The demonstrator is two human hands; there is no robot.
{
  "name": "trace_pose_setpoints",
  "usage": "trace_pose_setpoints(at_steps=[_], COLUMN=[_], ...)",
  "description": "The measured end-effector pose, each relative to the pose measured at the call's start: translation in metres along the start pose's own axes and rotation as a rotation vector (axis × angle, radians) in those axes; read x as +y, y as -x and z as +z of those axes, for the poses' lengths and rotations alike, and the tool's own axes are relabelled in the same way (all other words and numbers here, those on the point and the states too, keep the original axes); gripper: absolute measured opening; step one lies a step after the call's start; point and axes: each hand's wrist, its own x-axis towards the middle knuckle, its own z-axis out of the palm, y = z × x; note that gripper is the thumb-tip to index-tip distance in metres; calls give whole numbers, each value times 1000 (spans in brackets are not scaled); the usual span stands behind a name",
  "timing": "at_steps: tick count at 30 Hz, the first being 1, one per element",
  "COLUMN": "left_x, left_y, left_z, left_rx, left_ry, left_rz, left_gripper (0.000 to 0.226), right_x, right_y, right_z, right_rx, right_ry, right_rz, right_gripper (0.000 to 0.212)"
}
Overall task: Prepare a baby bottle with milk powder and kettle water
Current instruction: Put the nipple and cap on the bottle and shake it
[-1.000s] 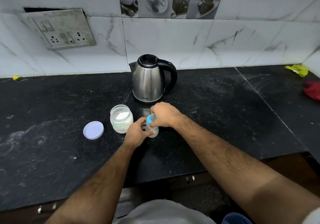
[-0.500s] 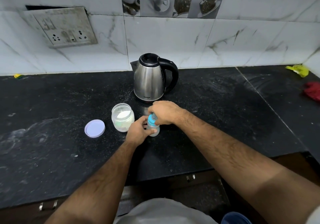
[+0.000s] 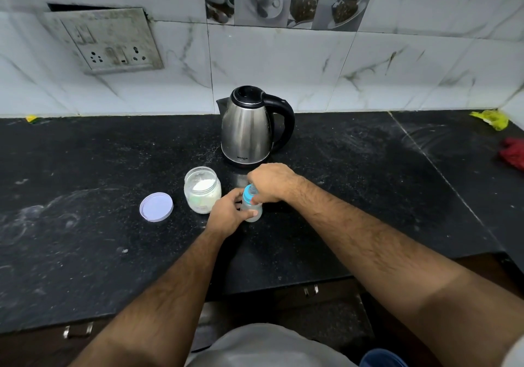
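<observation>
beside a "milton" kettle (image 3: pixel 246 129), left hand (image 3: pixel 226 215) grips the baby bottle (image 3: pixel 251 208) while right hand (image 3: pixel 269 182) clasps its blue cap (image 3: pixel 249 195).

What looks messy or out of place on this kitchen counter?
White powdery smears dust the black stone counter, mostly around the steel kettle. The grimy wall socket plate sits crooked, with a dark gap above it.

The left hand (image 3: pixel 226 213) grips the body of a small bottle (image 3: pixel 252 210) standing on the dark bench (image 3: pixel 368 185); the right hand (image 3: pixel 269 182) holds its blue cap (image 3: pixel 249 195). Just left of the hands stands an open powder jar (image 3: pixel 202 189), its lid (image 3: pixel 156 206) farther left. A kettle (image 3: pixel 249 128) stands behind them.
</observation>
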Motion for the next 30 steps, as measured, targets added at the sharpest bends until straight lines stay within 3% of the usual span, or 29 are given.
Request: trace_pose_setpoints(at_steps=[5, 11, 15, 19, 24, 26, 30], left_x=[-2, -4, -1, -1, -2, -3, 0], left_y=[-1, -3, 0, 1, -2, -2, 1], left_z=[0, 0, 1, 0, 0, 0, 0], left_rx=[12, -3, 1, 14, 3, -1, 11], left_ry=[3, -11, 0, -7, -15, -29, -16], left_rz=[13, -3, 1, 14, 4, -4, -6], left_gripper=[50, 58, 54, 49, 57, 59, 52], right_x=[-2, 3, -2, -5, 2, 2, -5], right_y=[3, 0, -3, -5, -2, -4, -10], right_z=[2, -2, 3, 5, -8, -6, 7], right_rx=[16, -63, -22, -10, -98, -102, -56], right_ry=[23, -43, -16, -12, 9, 29, -23], right_rz=[120, -75, 9, 83, -81, -105, 33], right_gripper=[57, 49, 33, 41, 51, 44, 35])
